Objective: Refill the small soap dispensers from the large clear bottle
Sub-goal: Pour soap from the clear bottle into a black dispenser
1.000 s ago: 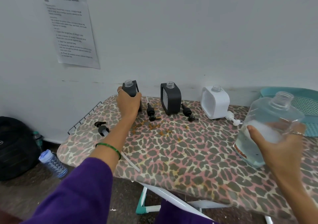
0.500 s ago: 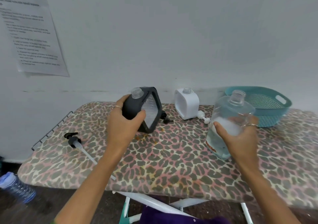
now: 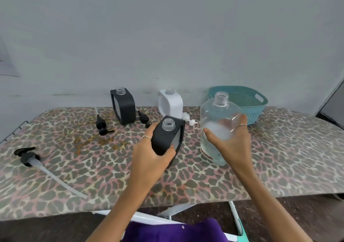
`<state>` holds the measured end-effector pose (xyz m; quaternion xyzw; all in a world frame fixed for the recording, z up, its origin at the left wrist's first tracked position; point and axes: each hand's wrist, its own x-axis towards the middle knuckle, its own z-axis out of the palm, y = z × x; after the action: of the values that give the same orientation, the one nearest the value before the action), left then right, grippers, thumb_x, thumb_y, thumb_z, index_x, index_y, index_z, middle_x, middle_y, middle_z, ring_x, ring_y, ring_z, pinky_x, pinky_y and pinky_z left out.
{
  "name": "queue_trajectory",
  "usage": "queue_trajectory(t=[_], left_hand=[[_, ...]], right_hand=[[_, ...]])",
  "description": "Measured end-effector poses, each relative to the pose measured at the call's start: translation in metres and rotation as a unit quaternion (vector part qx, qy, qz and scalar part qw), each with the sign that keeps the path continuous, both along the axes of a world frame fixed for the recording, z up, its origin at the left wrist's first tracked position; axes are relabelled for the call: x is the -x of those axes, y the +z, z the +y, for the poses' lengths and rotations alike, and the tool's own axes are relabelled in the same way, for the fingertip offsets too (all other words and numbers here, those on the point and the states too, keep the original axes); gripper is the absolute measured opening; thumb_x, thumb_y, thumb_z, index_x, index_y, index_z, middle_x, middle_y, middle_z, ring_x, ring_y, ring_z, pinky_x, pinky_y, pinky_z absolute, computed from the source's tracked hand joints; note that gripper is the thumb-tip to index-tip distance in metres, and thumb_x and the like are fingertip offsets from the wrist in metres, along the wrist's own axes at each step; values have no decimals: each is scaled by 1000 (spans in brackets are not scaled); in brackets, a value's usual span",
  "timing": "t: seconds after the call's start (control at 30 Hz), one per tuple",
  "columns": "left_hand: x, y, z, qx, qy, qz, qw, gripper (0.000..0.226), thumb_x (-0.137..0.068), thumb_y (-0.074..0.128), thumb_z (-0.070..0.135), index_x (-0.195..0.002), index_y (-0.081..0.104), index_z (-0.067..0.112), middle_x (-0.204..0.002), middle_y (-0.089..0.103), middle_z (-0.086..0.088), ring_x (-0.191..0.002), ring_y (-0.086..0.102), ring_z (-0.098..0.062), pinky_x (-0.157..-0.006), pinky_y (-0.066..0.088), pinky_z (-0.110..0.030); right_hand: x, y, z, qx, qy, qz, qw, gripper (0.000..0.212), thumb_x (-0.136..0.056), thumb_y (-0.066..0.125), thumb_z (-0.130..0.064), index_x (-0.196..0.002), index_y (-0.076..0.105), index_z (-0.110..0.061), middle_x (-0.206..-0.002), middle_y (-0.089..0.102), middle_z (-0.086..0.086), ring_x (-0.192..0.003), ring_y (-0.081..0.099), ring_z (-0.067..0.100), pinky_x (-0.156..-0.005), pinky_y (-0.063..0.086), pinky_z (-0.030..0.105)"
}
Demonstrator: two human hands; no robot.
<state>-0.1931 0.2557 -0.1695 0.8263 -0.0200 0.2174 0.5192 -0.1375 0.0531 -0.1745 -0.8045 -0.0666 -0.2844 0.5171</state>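
Observation:
My left hand (image 3: 150, 158) grips a black soap dispenser (image 3: 166, 135) with its neck uncapped, near the middle of the board. Just to its right, my right hand (image 3: 230, 143) holds the large clear bottle (image 3: 217, 119), uncapped, upright and holding some clear liquid. A second black dispenser (image 3: 123, 107) and a white dispenser (image 3: 170, 102) stand uncapped at the back by the wall.
The leopard-print ironing board (image 3: 93, 167) carries two black pump heads (image 3: 101, 123) (image 3: 144, 120), a white pump head (image 3: 189, 120) and a long-tubed black pump (image 3: 29, 158) at the left. A teal basket (image 3: 247, 100) sits back right. Orange stains mark the cover.
My left hand has brought the black dispenser from the back left toward the middle, beside the clear bottle. The right hand moved the bottle leftward and closer.

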Motion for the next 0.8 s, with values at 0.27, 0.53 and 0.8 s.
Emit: queue_trajectory(t=[0.27, 0.53, 0.8], left_hand=[[-5, -10, -4, -6, -10, -26, 1000, 61, -79, 73, 15, -133, 46, 21, -102, 57, 24, -92, 56, 16, -73, 42, 0], [-3, -28, -8, 10, 6, -48, 999, 60, -80, 72, 12, -126, 38, 30, -99, 56, 20, -88, 56, 11, -71, 40, -1], [-5, -35, -7, 2, 11, -50, 999, 58, -81, 72, 17, -130, 41, 19, -86, 56, 13, -76, 56, 8, -63, 40, -3]], right_hand=[[10, 17, -18, 121, -7, -21, 992, 64, -64, 87, -27, -105, 38, -23, -83, 49, -22, -71, 53, -8, -57, 37, 1], [8, 18, -23, 275, 0, -39, 961, 83, -60, 86, -33, -125, 36, -19, -109, 62, 13, -86, 60, 31, -62, 51, 38], [6, 22, -16, 370, -16, -80, 925, 83, -56, 89, -29, -124, 46, -7, -104, 63, 20, -81, 63, 39, -64, 45, 35]])
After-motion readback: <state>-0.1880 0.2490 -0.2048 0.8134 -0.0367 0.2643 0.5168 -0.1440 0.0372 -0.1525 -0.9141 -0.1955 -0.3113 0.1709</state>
